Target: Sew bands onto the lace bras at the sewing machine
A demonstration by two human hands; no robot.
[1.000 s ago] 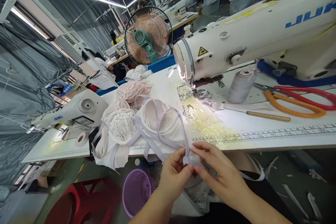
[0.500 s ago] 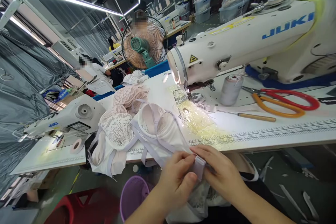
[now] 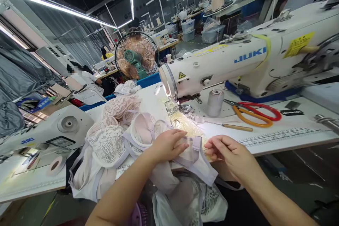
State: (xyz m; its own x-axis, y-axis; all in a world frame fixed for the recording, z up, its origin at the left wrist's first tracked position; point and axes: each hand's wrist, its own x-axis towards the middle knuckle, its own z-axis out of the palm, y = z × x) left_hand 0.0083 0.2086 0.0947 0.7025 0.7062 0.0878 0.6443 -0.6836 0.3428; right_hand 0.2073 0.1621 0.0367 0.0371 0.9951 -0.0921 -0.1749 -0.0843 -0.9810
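Observation:
A pale lilac-and-white bra (image 3: 203, 169) hangs over the table's front edge, its lace cup drooping toward my lap. My left hand (image 3: 166, 144) is closed on its band, thumb below and fingers above the sheer fabric. The band's folded end (image 3: 196, 149) sticks out to the right of that hand. Just beyond it my right hand (image 3: 233, 155) has its fingers curled together at the tips; whatever they pinch, if anything, is hidden. Behind my left hand lies a pile of lace bras (image 3: 106, 144).
A JUKI sewing machine (image 3: 212, 63) stands behind the hands with its lamp lit. Right of its needle are a thread cone (image 3: 215, 103), orange-and-red scissors (image 3: 255, 113) and a wooden-handled awl (image 3: 237, 127). A second machine (image 3: 66, 127) is at left; a fan (image 3: 136, 56) stands behind.
Both hands have risen from the table's edge and moved apart; before, they met on the band's end. The bra is now spread more toward the right. My view has turned right.

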